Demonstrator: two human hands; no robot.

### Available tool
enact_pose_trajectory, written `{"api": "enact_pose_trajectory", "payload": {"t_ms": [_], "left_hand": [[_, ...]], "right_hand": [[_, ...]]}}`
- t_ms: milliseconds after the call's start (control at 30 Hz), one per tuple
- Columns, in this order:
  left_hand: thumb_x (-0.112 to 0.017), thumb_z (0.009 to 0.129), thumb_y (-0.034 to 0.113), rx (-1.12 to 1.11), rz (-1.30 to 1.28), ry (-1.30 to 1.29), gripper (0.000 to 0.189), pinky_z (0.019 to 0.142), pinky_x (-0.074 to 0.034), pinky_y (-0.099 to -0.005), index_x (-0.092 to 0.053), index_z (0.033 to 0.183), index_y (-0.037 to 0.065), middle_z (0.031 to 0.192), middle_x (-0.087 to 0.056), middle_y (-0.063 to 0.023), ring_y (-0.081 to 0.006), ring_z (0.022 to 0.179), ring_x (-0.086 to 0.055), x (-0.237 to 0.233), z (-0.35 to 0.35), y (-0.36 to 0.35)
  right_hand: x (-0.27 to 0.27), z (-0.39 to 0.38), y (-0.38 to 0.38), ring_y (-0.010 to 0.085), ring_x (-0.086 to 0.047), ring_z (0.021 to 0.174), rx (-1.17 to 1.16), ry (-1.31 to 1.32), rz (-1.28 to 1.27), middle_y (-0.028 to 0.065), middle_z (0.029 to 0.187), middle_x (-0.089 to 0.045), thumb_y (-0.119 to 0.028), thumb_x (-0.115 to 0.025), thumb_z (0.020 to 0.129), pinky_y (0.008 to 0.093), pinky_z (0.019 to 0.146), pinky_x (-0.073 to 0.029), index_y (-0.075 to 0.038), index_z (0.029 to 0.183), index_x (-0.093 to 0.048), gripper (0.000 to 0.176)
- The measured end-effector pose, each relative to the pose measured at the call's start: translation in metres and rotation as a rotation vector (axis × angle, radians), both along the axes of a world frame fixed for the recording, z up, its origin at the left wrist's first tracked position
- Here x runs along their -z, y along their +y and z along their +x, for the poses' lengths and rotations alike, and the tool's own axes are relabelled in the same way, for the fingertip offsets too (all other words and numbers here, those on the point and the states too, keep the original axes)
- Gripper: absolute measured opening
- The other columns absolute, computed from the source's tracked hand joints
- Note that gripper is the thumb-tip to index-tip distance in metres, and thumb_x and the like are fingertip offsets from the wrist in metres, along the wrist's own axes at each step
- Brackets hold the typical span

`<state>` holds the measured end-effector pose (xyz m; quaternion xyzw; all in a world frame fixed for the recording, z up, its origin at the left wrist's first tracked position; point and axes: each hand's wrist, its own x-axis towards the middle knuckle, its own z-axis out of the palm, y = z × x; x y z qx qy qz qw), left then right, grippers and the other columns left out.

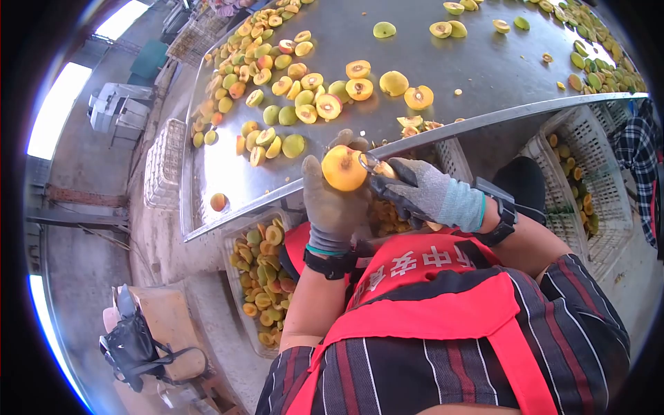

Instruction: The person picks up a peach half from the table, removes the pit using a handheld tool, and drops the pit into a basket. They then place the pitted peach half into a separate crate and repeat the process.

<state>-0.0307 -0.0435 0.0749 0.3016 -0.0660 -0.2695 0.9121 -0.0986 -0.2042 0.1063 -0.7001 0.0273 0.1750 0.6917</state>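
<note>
My left hand (332, 197), in a grey work glove, holds a yellow-orange peach half (344, 168) above the near edge of the metal table. Its fingers curl behind the fruit. My right hand (422, 194), in a grey glove with dark fingers, is closed round a small tool (377, 166) whose curved metal end touches the right side of the peach. Just beyond the hands, halved peaches (328, 106) lie on the metal table (415, 41), several with cut faces up.
Under the table edge at left stands a crate of peach halves (259, 277). White crates (602, 200) with more fruit stand at the right. Another white crate (164, 162) is beyond the table's left edge. A co-worker's checked sleeve (636, 149) shows far right. A black bag (131, 346) lies lower left.
</note>
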Motion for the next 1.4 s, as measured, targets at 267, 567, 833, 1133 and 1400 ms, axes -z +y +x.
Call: {"api": "enact_pose_trajectory", "payload": {"t_ms": [267, 567, 833, 1133, 1400], "left_hand": [[-0.036, 0.097, 0.031, -0.294, 0.601, -0.651, 0.039, 0.087, -0.044, -0.0332, -0.047, 0.118, 0.000, 0.105, -0.055, -0.0124, -0.0201, 0.095, -0.055, 0.001, -0.011, -0.006], [-0.047, 0.094, 0.018, -0.434, 0.482, -0.600, 0.024, 0.080, -0.046, -0.0300, -0.055, 0.108, 0.000, 0.095, -0.059, -0.0093, -0.0165, 0.086, -0.056, 0.003, -0.022, -0.016], [-0.048, 0.092, 0.018, -0.203, 0.322, -0.260, 0.025, 0.072, -0.050, -0.0325, -0.057, 0.104, -0.002, 0.087, -0.060, -0.0113, -0.0205, 0.076, -0.059, -0.002, -0.020, -0.016], [-0.049, 0.091, 0.022, -0.026, 0.216, -0.334, 0.031, 0.077, -0.050, -0.0359, -0.053, 0.110, -0.001, 0.090, -0.059, -0.0133, -0.0223, 0.081, -0.060, -0.006, -0.021, -0.015], [-0.051, 0.089, 0.033, -0.137, 0.048, -0.033, 0.035, 0.070, -0.051, -0.0342, -0.053, 0.109, 0.004, 0.093, -0.057, -0.0112, -0.0274, 0.085, -0.058, -0.006, -0.019, -0.026]], "right_hand": [[0.002, 0.006, 0.008, 0.0102, -0.050, 0.047, 0.014, 0.103, 0.045, 0.0028, 0.062, -0.051, -0.041, -0.056, 0.088, 0.0243, 0.038, -0.043, -0.006, 0.099, -0.054, 0.037], [0.013, -0.003, 0.021, 0.0139, -0.052, 0.043, -0.057, 0.125, 0.191, 0.0044, 0.059, -0.052, -0.038, -0.050, 0.090, 0.0254, 0.035, -0.041, -0.005, 0.096, -0.049, 0.033], [0.011, -0.012, 0.022, 0.0113, -0.053, 0.046, -0.099, -0.109, -0.052, 0.0048, 0.061, -0.053, -0.024, -0.047, 0.093, 0.0242, 0.038, -0.043, -0.005, 0.099, -0.051, 0.021], [0.021, -0.014, 0.007, 0.0074, -0.036, 0.032, -0.304, 0.635, 1.132, 0.0010, 0.047, -0.041, -0.043, -0.043, 0.093, 0.0193, 0.030, -0.028, -0.006, 0.081, -0.051, 0.039], [0.036, -0.012, 0.003, 0.0078, -0.035, 0.028, -0.407, 0.613, 1.394, 0.0020, 0.044, -0.041, -0.040, -0.036, 0.096, 0.0194, 0.030, -0.027, -0.005, 0.079, -0.047, 0.040]]}}
